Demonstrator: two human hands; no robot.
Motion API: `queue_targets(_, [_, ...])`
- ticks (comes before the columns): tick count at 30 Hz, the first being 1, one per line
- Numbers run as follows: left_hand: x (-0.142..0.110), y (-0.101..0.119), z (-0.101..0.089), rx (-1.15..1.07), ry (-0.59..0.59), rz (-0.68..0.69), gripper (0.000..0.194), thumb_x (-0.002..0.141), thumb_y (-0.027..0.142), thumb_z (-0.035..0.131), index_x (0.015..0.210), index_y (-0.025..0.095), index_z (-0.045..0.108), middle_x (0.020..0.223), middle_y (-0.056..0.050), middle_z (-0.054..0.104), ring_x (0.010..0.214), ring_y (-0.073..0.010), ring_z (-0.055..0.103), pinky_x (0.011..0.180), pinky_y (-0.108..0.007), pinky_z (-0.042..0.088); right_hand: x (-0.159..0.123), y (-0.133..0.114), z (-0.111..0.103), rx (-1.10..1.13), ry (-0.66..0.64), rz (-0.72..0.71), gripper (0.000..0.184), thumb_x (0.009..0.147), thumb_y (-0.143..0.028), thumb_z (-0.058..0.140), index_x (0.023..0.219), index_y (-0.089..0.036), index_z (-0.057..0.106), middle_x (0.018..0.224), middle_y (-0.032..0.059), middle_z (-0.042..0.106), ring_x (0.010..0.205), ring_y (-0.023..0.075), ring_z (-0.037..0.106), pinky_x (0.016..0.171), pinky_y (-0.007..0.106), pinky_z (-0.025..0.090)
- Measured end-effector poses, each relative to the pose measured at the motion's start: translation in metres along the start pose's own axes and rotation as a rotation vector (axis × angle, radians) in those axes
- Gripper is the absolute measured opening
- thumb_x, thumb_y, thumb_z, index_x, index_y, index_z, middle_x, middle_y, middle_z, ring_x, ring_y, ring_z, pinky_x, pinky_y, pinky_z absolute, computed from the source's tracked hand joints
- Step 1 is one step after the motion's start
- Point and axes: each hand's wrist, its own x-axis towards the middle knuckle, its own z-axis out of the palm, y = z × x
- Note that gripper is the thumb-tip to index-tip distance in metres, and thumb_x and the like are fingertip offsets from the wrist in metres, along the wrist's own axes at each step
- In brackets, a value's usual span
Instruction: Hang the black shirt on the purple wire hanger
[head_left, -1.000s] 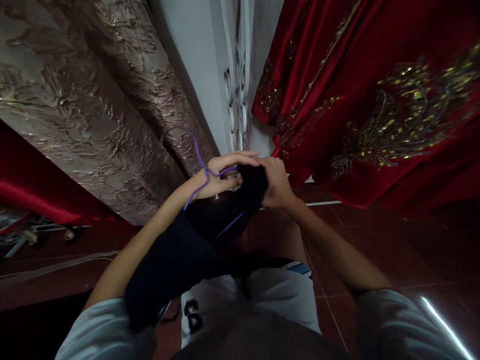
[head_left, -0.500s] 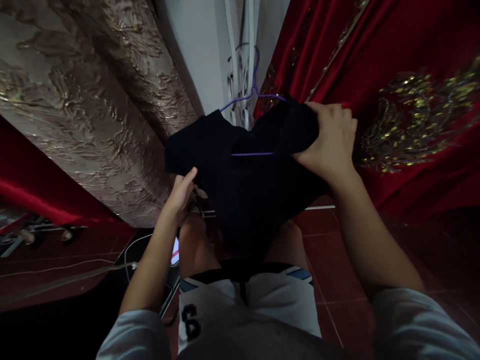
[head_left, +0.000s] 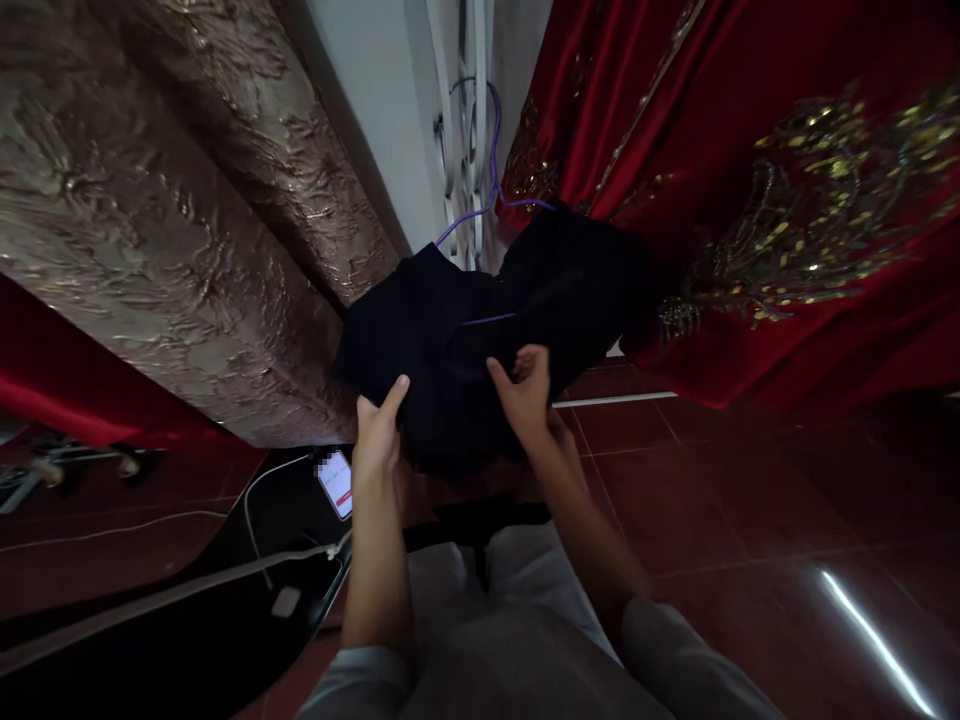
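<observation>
So, the dark garment [head_left: 435, 330] is on a purple hanger [head_left: 494, 184], just beyond both sets of fingers. Right hand [head_left: 527, 392] has thumb and fingers spread apart over the front; left hand [head_left: 377, 440] has its thumb against the lower edge, can't tell if it's pinching.

The person wore a grey short-sleeved shirt [head_left: 487, 645], plain at the front. Left sleeve [head_left: 364, 675] was pale grey and ended above the elbow; right sleeve [head_left: 694, 655] looked darker, shadowed. Shorts [head_left: 521, 562] were light grey-white, dark band at the leg end. Left hand [head_left: 377, 437] and right hand [head_left: 527, 398] were bare.
</observation>
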Motion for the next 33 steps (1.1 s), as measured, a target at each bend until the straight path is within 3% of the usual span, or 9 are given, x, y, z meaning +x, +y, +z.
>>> queue_targets(1, [-0.002,0.000,-0.001,0.009,0.006,0.000,0.046,0.078,0.038,0.087,0.117,0.020,0.072,0.124,-0.011,0.072,0.126,-0.0304,0.064,0.117,-0.047,0.048,-0.008,0.015,0.013,0.010,-0.086,0.134,0.038,0.077,-0.045,0.067,0.099,-0.021,0.047,0.088,0.0014,0.053,0.077,0.0157,0.053,0.075,0.030,0.047])
queue_targets(4, [0.001,-0.001,-0.008,0.089,0.038,0.038,0.043,0.079,0.041,0.086,0.112,0.017,0.073,0.116,-0.012,0.074,0.120,-0.0300,0.067,0.115,-0.048,0.049,-0.026,0.043,0.025,0.005,-0.228,0.271,0.026,0.075,-0.043,0.062,0.083,-0.021,0.050,0.071,-0.0003,0.053,0.065,0.0154,0.051,0.065,0.029,0.043])
queue_targets(10, [-0.019,-0.034,-0.016,0.396,0.259,0.455,0.061,0.081,0.025,0.078,0.139,0.020,0.056,0.145,-0.011,0.056,0.137,-0.0259,0.053,0.122,-0.044,0.036,-0.068,0.028,-0.011,0.036,-0.302,0.295,0.044,0.085,-0.055,0.059,0.061,-0.021,0.045,0.058,-0.0023,0.047,0.058,0.0118,0.044,0.059,0.026,0.036])
queue_targets(12, [-0.043,-0.052,-0.011,0.457,0.113,0.408,0.052,0.082,0.020,0.074,0.132,0.020,0.061,0.139,-0.010,0.060,0.134,-0.0256,0.055,0.119,-0.043,0.039,-0.081,0.014,-0.018,0.078,-0.305,0.298,0.050,0.087,-0.057,0.060,0.058,-0.020,0.042,0.054,-0.0032,0.043,0.056,0.0105,0.041,0.057,0.025,0.034])
queue_targets(15, [-0.077,-0.069,0.003,0.376,-0.360,0.115,0.024,0.087,0.021,0.067,0.111,0.020,0.067,0.109,-0.008,0.071,0.106,-0.0237,0.069,0.099,-0.039,0.055,-0.091,-0.002,-0.025,0.162,-0.376,0.295,0.052,0.090,-0.057,0.061,0.056,-0.019,0.047,0.053,-0.0023,0.045,0.055,0.0106,0.041,0.056,0.026,0.034])
queue_targets(18, [-0.090,-0.073,0.017,0.383,-0.473,0.061,0.009,0.090,0.023,0.064,0.099,0.021,0.063,0.094,-0.006,0.070,0.092,-0.0223,0.069,0.088,-0.037,0.056,-0.089,-0.009,-0.030,0.212,-0.429,0.297,0.048,0.091,-0.055,0.061,0.060,-0.019,0.054,0.056,-0.0008,0.051,0.057,0.0121,0.046,0.058,0.026,0.036])
queue_targets(26, [-0.068,-0.070,0.046,0.495,-0.450,0.283,0.015,0.101,0.030,0.050,0.089,0.021,0.052,0.082,-0.003,0.056,0.076,-0.0175,0.056,0.071,-0.028,0.045,-0.052,-0.033,-0.046,0.266,-0.552,0.297,0.039,0.087,-0.050,0.066,0.067,-0.017,0.065,0.058,-0.0005,0.057,0.054,0.0101,0.047,0.054,0.024,0.036])
queue_targets(30, [-0.056,-0.085,0.057,0.556,-0.434,0.339,0.003,0.099,0.023,0.050,0.098,0.022,0.052,0.086,-0.003,0.059,0.076,-0.0166,0.057,0.073,-0.027,0.045,0.005,-0.057,-0.038,0.408,-0.540,0.359,0.040,0.079,-0.053,0.073,0.072,-0.015,0.069,0.059,0.0014,0.064,0.043,0.0050,0.037,0.043,0.022,0.025])
queue_targets(33, [-0.046,-0.100,0.058,0.591,-0.401,0.366,0.004,0.095,0.019,0.052,0.093,0.021,0.049,0.083,-0.003,0.056,0.076,-0.0172,0.057,0.075,-0.028,0.045,0.056,-0.091,-0.026,0.534,-0.444,0.259,0.042,0.077,-0.055,0.078,0.075,-0.015,0.067,0.061,0.0012,0.065,0.041,0.0028,0.036,0.040,0.019,0.021])
